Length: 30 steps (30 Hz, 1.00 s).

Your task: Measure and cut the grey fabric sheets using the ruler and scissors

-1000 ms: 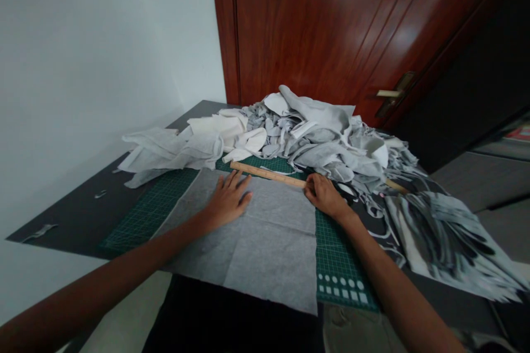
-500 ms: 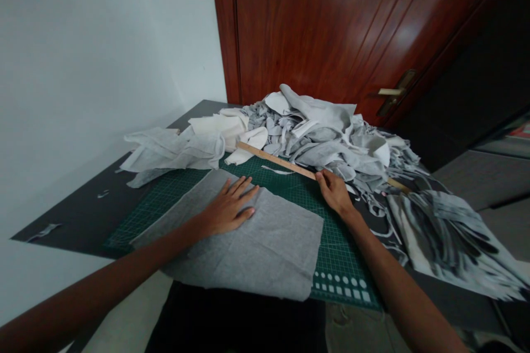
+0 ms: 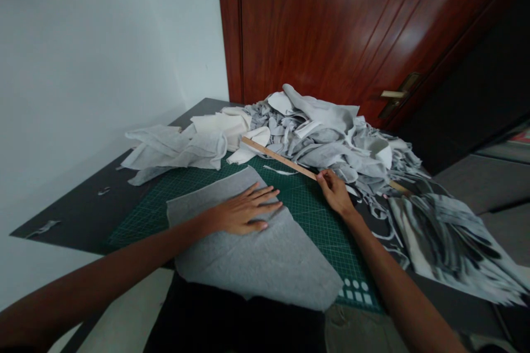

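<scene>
Flat and open, the left hand (image 3: 244, 214) should pin the grey felt sheet (image 3: 256, 262) to the green gridded cutting mat (image 3: 308, 204) — the right hand (image 3: 337, 194) pinches the long wooden ruler (image 3: 279, 158) at its far edge.

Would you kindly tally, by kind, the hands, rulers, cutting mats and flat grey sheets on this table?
Hands: 2 (left hand flat on the sheet, right hand on the ruler)
Ruler: 1
Mat: 1
Sheet: 1
Total: 5
</scene>
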Available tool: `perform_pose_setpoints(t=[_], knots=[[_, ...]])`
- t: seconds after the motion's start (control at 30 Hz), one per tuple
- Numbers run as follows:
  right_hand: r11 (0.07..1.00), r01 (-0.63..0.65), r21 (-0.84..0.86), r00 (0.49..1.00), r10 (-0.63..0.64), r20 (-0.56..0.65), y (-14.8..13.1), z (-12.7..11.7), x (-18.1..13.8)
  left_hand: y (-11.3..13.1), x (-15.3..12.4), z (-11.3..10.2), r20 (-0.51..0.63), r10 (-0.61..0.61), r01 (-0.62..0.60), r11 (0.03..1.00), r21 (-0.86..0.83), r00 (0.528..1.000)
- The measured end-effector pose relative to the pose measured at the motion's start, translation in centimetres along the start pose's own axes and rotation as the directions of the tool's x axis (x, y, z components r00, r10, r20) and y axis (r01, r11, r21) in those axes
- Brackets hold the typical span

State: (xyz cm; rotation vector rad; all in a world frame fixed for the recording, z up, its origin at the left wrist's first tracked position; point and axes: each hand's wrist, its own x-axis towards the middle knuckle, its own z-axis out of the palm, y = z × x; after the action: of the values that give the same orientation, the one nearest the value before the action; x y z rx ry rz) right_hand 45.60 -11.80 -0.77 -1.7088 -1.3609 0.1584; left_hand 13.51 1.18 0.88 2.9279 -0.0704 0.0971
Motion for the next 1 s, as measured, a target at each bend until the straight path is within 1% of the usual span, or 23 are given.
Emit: perform_pose_setpoints(t=[0.1, 0.23, 0.4, 0.47, 0.53, 0.63, 0.67, 0.73, 0.83, 0.9, 0.97, 1.0], knots=[[1.000, -0.016, 0.021, 1.000, 0.016, 0.004, 0.1, 0.0, 0.0, -0.3, 0.6, -0.3, 0.005, 0.090, -0.090, 0.995, -0.043, 0.996], [1.000, -0.018, 0.020, 1.000, 0.018, 0.016, 0.3, 0.1, 0.1, -0.8, 1.7, -0.8, 0.037, 0.198, -0.194, 0.977, -0.092, 0.979], [0.999, -0.015, 0.048, 0.999, 0.013, 0.040, 0.4, 0.1, 0.0, -0.9, 3.9, -1.6, 0.098, 0.358, -0.337, 0.924, -0.182, 0.929], [0.998, -0.016, 0.064, 0.999, 0.013, 0.039, 0.3, 0.1, 0.0, -0.5, 4.7, -1.9, 0.093, 0.386, -0.364, 0.911, -0.193, 0.918], [0.997, -0.015, 0.078, 0.999, 0.012, 0.038, 0.1, 0.0, 0.0, 0.0, 5.0, -2.0, 0.070, 0.376, -0.361, 0.918, -0.163, 0.924], [0.995, -0.028, 0.092, 0.999, 0.023, 0.048, 0.0, -0.2, -0.1, 0.4, 3.9, -2.0, 0.025, 0.288, -0.287, 0.957, -0.040, 0.957], [0.995, -0.032, 0.095, 0.998, 0.027, 0.053, 0.0, -0.2, -0.1, 0.3, 3.1, -2.0, -0.006, 0.245, -0.245, 0.970, 0.010, 0.970], [0.994, -0.030, 0.102, 0.998, 0.024, 0.057, -0.1, -0.2, -0.2, -0.4, 1.0, -1.8, -0.104, 0.163, -0.153, 0.983, 0.098, 0.981], [0.993, 0.006, 0.121, 0.999, -0.011, 0.046, -0.2, -0.1, -0.2, -1.9, -2.3, -1.4, -0.249, 0.027, 0.009, 0.989, 0.145, 0.968], [0.992, 0.028, 0.124, 0.999, -0.033, 0.041, -0.3, 0.0, -0.3, -2.8, -3.9, -1.3, -0.293, -0.063, 0.108, 0.985, 0.138, 0.954], [0.991, 0.036, 0.129, 0.998, -0.044, 0.054, -0.3, 0.1, -0.3, -3.4, -4.3, -1.5, -0.322, -0.133, 0.185, 0.974, 0.134, 0.937], [0.990, 0.036, 0.137, 0.997, -0.046, 0.064, -0.3, 0.2, -0.3, -3.7, -4.1, -1.7, -0.336, -0.160, 0.217, 0.966, 0.140, 0.928]])
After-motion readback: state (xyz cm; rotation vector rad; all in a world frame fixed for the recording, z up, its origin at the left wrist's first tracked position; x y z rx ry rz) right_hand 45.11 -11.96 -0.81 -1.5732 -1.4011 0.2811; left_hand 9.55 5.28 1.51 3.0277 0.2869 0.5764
